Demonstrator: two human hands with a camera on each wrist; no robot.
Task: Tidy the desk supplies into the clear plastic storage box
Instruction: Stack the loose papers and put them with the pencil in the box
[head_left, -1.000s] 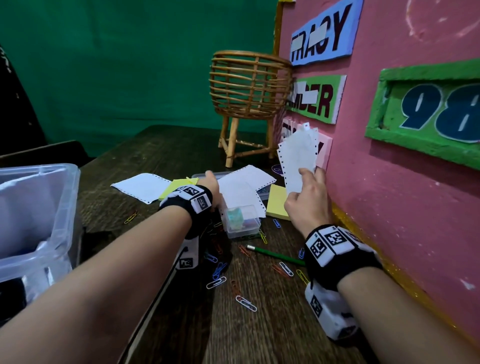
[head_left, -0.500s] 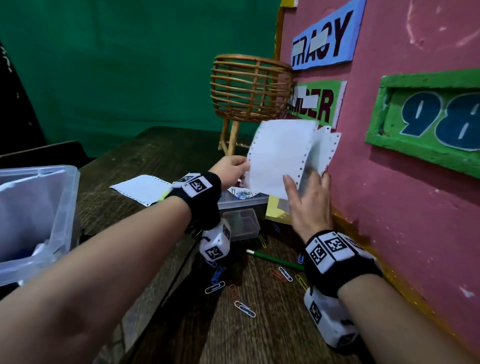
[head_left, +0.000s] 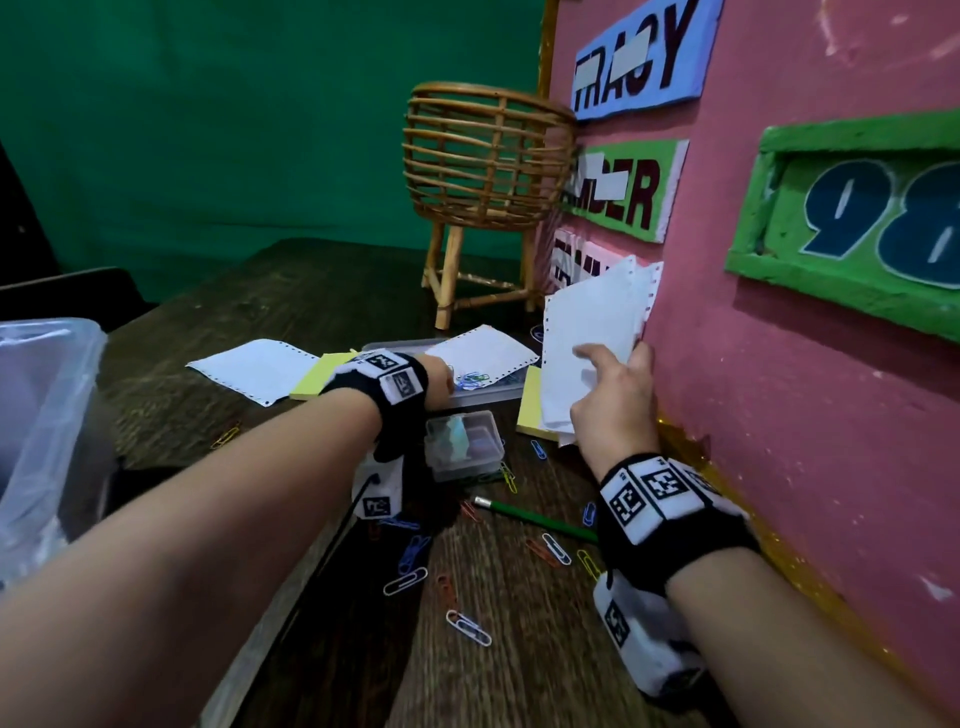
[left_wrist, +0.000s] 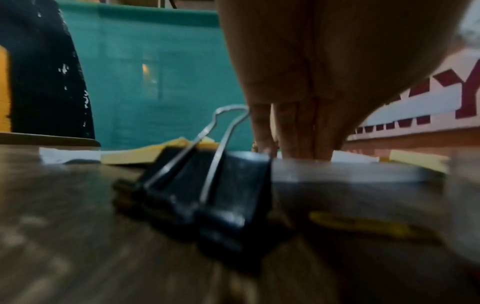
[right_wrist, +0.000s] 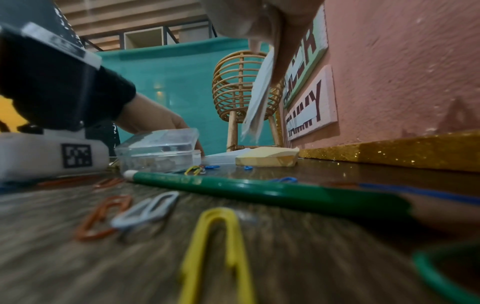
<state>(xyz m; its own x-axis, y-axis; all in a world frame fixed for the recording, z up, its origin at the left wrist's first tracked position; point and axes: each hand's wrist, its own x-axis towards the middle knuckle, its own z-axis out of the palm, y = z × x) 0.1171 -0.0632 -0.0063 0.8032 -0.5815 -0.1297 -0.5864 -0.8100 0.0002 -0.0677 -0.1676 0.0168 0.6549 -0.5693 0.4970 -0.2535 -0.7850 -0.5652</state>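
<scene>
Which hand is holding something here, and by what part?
The right hand grips a stack of white perforated sheets by its lower edge. The left hand reaches toward the flat clear case; its hold cannot be told.

Dark wooden table (head_left: 322, 291), grain running near to far. Near centre: scattered coloured paper clips (head_left: 405, 579); green pencil (head_left: 535, 517) lying slantwise; small clear lidded box (head_left: 464, 446). Beyond these: flat clear tray (head_left: 488, 392); yellow sticky-note pads (head_left: 311, 375) left and right of it; white perforated sheet (head_left: 254, 366) further left. Far right: rattan stand (head_left: 485, 166). Left edge: clear storage box (head_left: 49, 415). Black binder clip (left_wrist: 207, 185) near the left wrist
</scene>
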